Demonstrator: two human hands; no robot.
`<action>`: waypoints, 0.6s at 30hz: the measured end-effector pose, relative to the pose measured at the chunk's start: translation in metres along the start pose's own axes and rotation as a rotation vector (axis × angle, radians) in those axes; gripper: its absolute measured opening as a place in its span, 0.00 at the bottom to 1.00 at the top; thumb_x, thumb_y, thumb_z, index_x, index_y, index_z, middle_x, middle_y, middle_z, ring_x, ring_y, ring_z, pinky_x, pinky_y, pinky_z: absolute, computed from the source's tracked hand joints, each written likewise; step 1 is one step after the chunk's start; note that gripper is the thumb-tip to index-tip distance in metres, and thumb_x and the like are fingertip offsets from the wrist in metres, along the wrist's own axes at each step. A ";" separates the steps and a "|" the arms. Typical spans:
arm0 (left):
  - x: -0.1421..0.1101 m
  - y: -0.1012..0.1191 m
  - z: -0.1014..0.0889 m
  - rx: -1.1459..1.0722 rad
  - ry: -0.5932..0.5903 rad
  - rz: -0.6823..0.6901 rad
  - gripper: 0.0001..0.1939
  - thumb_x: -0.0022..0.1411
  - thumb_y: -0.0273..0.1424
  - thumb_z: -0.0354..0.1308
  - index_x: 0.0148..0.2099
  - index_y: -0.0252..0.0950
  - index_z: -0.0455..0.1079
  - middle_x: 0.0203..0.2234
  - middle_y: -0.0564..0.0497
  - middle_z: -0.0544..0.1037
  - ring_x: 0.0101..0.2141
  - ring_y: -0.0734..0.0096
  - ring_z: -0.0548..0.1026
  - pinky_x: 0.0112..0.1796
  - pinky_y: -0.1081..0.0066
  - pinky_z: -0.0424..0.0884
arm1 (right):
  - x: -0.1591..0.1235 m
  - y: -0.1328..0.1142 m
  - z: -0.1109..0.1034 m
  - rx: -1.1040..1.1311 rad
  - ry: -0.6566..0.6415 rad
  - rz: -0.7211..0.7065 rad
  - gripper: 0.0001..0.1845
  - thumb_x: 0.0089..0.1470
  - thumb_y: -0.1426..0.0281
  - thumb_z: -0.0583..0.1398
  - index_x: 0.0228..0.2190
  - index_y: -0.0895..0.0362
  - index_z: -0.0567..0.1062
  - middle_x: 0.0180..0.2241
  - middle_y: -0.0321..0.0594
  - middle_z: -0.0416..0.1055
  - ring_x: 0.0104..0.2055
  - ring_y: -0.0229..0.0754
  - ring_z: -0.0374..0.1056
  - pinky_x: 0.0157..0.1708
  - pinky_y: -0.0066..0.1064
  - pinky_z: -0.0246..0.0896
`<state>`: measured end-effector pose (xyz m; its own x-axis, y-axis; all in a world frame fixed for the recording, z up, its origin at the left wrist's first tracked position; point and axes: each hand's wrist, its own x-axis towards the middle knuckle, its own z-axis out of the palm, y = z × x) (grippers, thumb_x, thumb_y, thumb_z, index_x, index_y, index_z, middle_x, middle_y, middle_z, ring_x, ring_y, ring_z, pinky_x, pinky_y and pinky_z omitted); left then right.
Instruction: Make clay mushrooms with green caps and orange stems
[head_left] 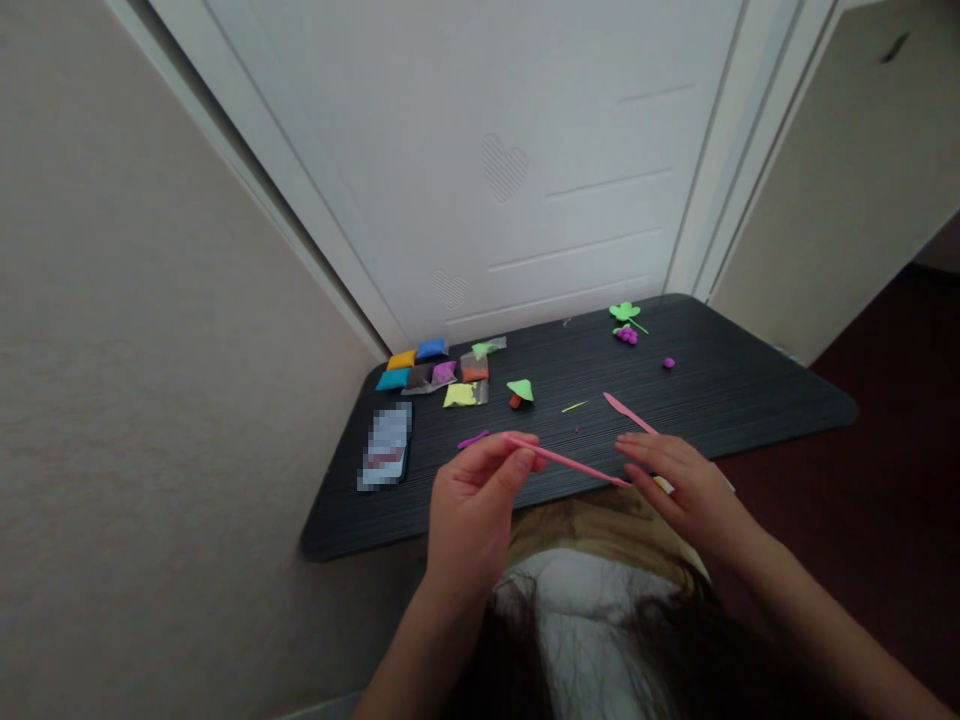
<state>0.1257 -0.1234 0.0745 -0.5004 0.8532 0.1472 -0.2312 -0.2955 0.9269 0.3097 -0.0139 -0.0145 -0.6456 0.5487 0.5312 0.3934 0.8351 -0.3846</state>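
Observation:
My left hand [472, 505] pinches a thin pink modelling tool [574, 463] between thumb and fingers, its far end slanting down to the right. Close to that end is my right hand [686, 495], its fingers stretched out; whether they touch the tip I cannot tell. Beyond the right fingers lies a pink clay knife [628, 411], partly hidden. A purple strip [474, 439] shows behind my left hand. Farther back stands a clay figure with a green cap and brown stem [520, 391]. A thin yellow-green strand [575, 407] lies to its right.
Several bags of coloured clay [460, 395] sit at the dark table's [555, 360] back left, above a phone [386, 447]. A green clover shape [625, 312], purple berry cluster [627, 336] and purple ball [668, 363] lie back right. A white door [450, 150] rises behind.

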 end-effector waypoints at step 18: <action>0.016 -0.021 0.009 -0.133 -0.028 -0.208 0.06 0.47 0.26 0.61 0.31 0.30 0.73 0.27 0.50 0.74 0.28 0.79 0.71 0.33 0.78 0.67 | -0.028 0.006 0.017 0.172 0.086 0.101 0.31 0.48 0.68 0.57 0.53 0.52 0.55 0.38 0.43 0.69 0.39 0.44 0.67 0.39 0.38 0.65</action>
<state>0.1302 -0.0999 0.0609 -0.4080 0.9125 -0.0305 -0.4357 -0.1652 0.8848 0.3196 -0.0250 -0.0444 -0.5473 0.6366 0.5434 0.3311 0.7609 -0.5580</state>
